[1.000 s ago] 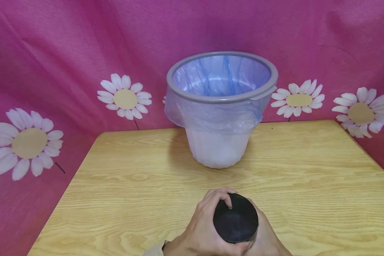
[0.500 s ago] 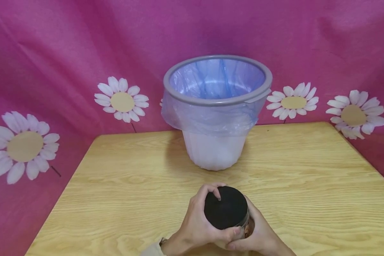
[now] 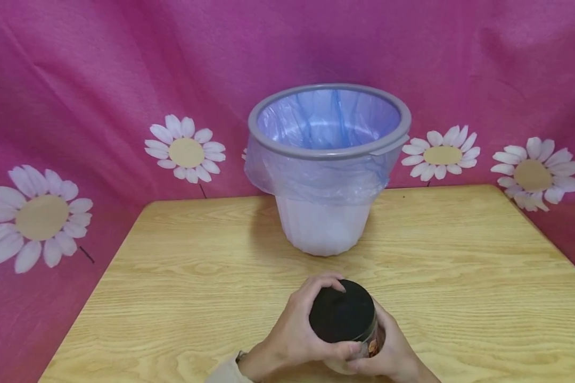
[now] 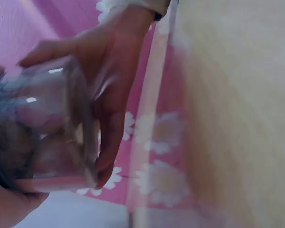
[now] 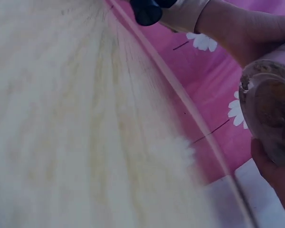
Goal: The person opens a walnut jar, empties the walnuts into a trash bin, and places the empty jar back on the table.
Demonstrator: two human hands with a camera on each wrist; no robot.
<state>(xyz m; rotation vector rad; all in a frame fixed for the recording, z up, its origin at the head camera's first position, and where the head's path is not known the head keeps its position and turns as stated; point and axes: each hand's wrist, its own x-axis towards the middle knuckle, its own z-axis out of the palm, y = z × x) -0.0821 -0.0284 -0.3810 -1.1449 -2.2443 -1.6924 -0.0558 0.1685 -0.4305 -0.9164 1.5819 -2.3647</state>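
A clear jar (image 3: 375, 344) with a black lid (image 3: 343, 315) is held at the front of the table. My left hand (image 3: 294, 329) wraps around the lid, thumb at the near side and a fingertip over the top edge. Lower down, my right hand (image 3: 396, 352) grips the jar's body from the right. Brownish contents show through the clear wall of the jar (image 4: 50, 135) in the left wrist view, though blur hides what they are. The right wrist view catches the jar's round base (image 5: 275, 107), tilted and partly cut off by the frame edge.
A white bin (image 3: 323, 223) with a grey rim stands behind the hands, lined with a translucent bluish bag (image 3: 326, 175) folded over its outside. The wood-grain table (image 3: 172, 298) is backed by a magenta cloth (image 3: 124, 64) printed with white daisies.
The jar has tipped slightly, so its side and contents now show beneath the lid. My right hand is more visible around the body. The head view has shifted a little.
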